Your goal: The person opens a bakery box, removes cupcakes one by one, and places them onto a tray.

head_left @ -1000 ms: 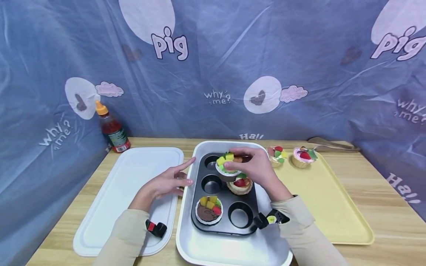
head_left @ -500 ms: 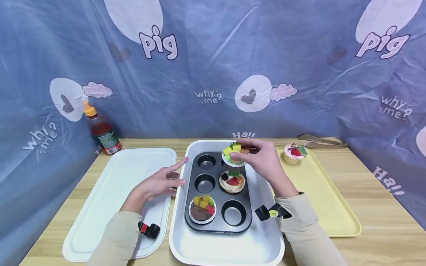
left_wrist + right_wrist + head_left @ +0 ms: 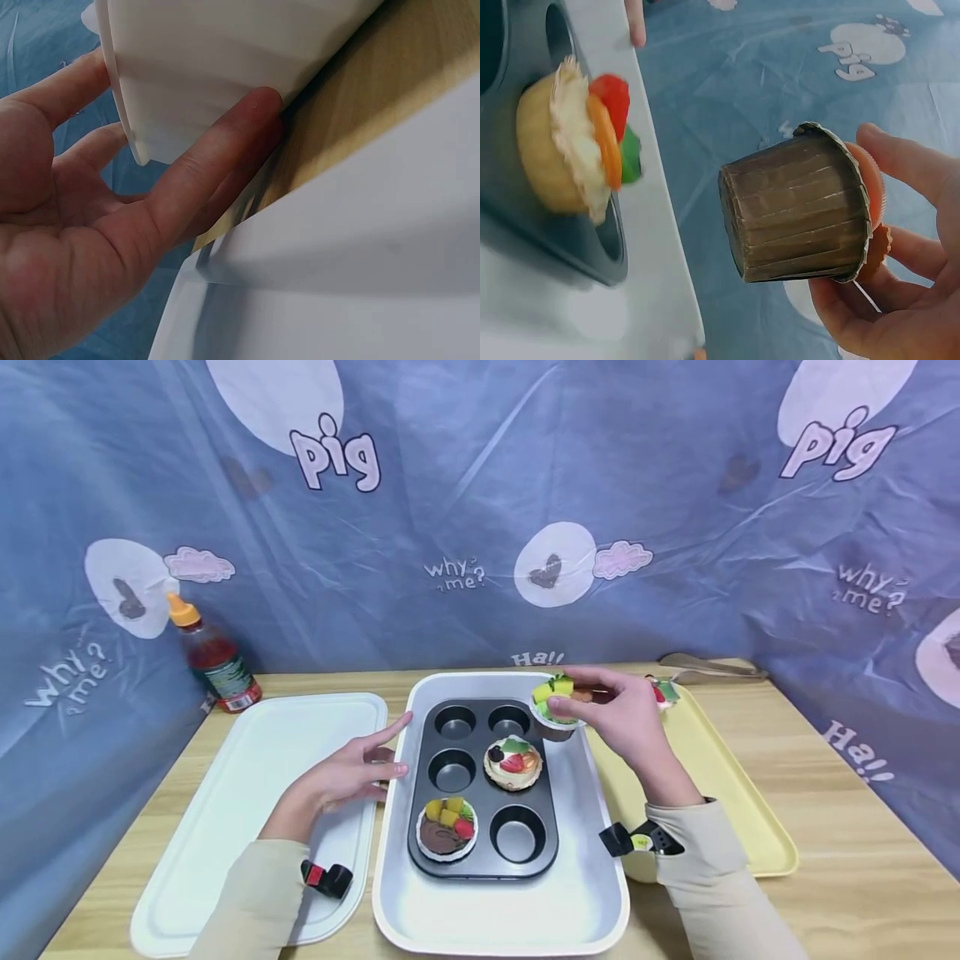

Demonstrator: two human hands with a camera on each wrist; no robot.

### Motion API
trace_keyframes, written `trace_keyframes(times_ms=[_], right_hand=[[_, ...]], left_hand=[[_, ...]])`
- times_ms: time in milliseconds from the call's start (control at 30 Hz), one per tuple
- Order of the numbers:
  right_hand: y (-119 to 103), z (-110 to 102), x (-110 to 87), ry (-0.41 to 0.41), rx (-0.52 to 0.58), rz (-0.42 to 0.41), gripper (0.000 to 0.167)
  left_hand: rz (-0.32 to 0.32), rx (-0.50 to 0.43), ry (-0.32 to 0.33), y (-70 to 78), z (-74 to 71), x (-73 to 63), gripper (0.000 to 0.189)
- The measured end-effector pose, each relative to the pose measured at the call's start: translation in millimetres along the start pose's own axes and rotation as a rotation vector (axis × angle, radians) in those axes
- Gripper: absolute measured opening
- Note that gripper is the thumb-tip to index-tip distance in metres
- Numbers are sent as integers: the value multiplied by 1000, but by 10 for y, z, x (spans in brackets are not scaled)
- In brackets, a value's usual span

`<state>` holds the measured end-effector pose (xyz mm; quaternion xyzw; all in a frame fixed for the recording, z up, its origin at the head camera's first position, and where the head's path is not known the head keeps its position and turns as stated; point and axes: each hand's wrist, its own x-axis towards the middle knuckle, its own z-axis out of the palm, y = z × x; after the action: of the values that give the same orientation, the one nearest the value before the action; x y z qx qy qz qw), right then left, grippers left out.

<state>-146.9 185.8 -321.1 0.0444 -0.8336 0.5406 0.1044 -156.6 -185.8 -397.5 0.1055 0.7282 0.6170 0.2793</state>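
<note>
My right hand (image 3: 626, 710) pinches a toy cupcake (image 3: 557, 727) by its topping, over the far right side of a deep white pan (image 3: 501, 920). In the right wrist view the brown pleated cup (image 3: 799, 210) of this cupcake is tilted sideways. Yellow cubes and green bits top it. My left hand (image 3: 348, 777) rests against the pan's left side, fingers straight, some at the rim and others along the outer wall (image 3: 195, 45). Inside the pan lies a dark muffin tin (image 3: 483, 868). It holds a cream fruit tart (image 3: 513, 764) and a chocolate fruit cupcake (image 3: 447, 831).
A white tray (image 3: 247, 810) lies to the left, with a red sauce bottle (image 3: 217, 660) behind it. On the right is a yellow tray (image 3: 705, 760); another fruit tart (image 3: 664, 692) is partly hidden behind my right hand. Tongs (image 3: 708, 668) lie at the back right.
My right hand lifts the cupcake up from the muffin tin and carries it right, to the pan's right edge. My left hand stays at the pan's side. The head view has turned slightly right.
</note>
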Motion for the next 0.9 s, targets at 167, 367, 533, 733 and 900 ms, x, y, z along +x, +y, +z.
trace_keyframes(times_ms=[167,367,533,733,900], right_hand=[[27,-131,-26,55,-25,24,51],[88,-282,-34,109,-45,20,50],[145,-398,-35,143,-71,26,49],[229,-470,-26,156,-97,71,50],[345,-452,3,144,-112,106,51]], left_hand=[[16,9,-7,-23,-39,-16,88],[17,15,-5,-18,-36,-30,88],[6,11,6,-6,-22,-25,88],[2,15,0,4,-16,-17,88],[9,31,-8,4,-35,-13,87]])
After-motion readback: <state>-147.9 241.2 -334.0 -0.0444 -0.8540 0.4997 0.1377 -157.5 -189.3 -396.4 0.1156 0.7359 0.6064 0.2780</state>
